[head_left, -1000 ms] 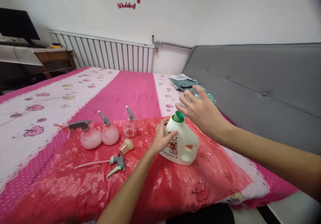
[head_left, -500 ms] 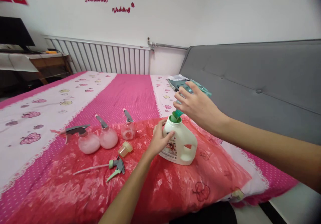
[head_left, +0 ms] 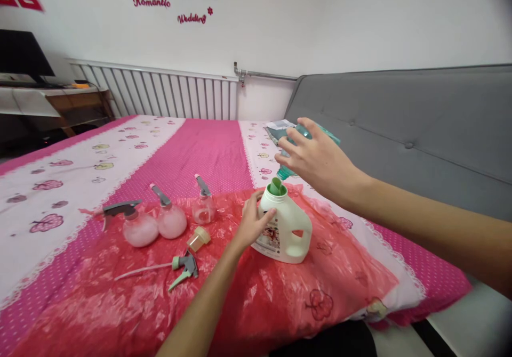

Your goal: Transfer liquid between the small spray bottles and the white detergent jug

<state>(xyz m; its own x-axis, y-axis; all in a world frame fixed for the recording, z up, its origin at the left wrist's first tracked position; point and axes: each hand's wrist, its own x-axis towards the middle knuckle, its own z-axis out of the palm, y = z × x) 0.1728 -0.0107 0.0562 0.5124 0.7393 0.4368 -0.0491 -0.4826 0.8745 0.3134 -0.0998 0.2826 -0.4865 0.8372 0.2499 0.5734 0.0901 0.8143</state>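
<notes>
My left hand [head_left: 256, 219] grips the left side of a white detergent jug [head_left: 294, 224] standing upright on red plastic sheeting. The jug's mouth is uncapped, with a green spout [head_left: 277, 186] inside it. My right hand [head_left: 316, 146] holds a translucent teal bottle [head_left: 285, 171] tilted neck-down, its mouth just above the spout. Most of the bottle is behind my fingers. Left of the jug lies a spray trigger head [head_left: 187, 265] with a long tube. Near it a small clear cup with a cream rim [head_left: 199, 238] rests tilted.
Three round pink spray bottles, a left one [head_left: 141, 229], a middle one [head_left: 172, 221] and a right one [head_left: 204, 209], stand on the red plastic sheet [head_left: 132, 309]. A folded cloth [head_left: 278, 129] lies behind my right hand. The grey padded headboard [head_left: 400, 117] rises at the right.
The teal bottle's mouth has lifted slightly away from the jug's spout, and my right hand has tilted a little. My left hand stays on the jug. The view has shifted slightly.
</notes>
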